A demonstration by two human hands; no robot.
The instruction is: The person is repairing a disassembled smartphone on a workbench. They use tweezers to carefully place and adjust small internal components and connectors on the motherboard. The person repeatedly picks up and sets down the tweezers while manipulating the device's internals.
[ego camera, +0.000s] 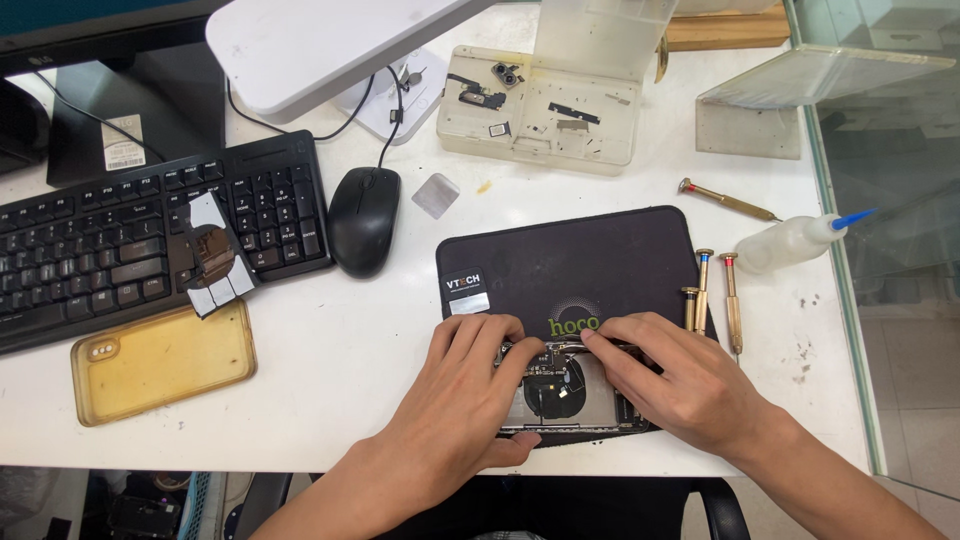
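1. Right now both my hands rest on an opened phone [570, 390] lying on a black mat [580, 260], at about 6 o'clock on the white table [340, 350].
2. My left hand [465, 385] covers the phone's left side; its fingers are slightly spread and laid flat over the top left corner, with the thumb tucked under the bottom edge. It presses on the phone rather than clamping it.
3. My right hand [675, 385] comes in from 4 o'clock. Its fingers lie close together, tips touching the phone's top edge near the middle. Whether they pinch some small part I cannot tell.
4. Between my hands the phone's insides show: a dark round coil and a pale metal plate.
5. Just at 1 o'clock of my right hand three small screwdrivers [712, 295] lie side by side, partly on the mat's right edge.
6. Farther toward 2 o'clock lies a squeeze bottle [790, 243] with a blue tip, and above it another screwdriver [728, 200].
7. At 12 o'clock sits a clear parts tray [540, 110] holding small components.
8. At 10 o'clock are a black mouse [363, 220] and a keyboard [120, 240]; a yellowed phone case [160, 362] lies at 9 o'clock, well apart from my hands.
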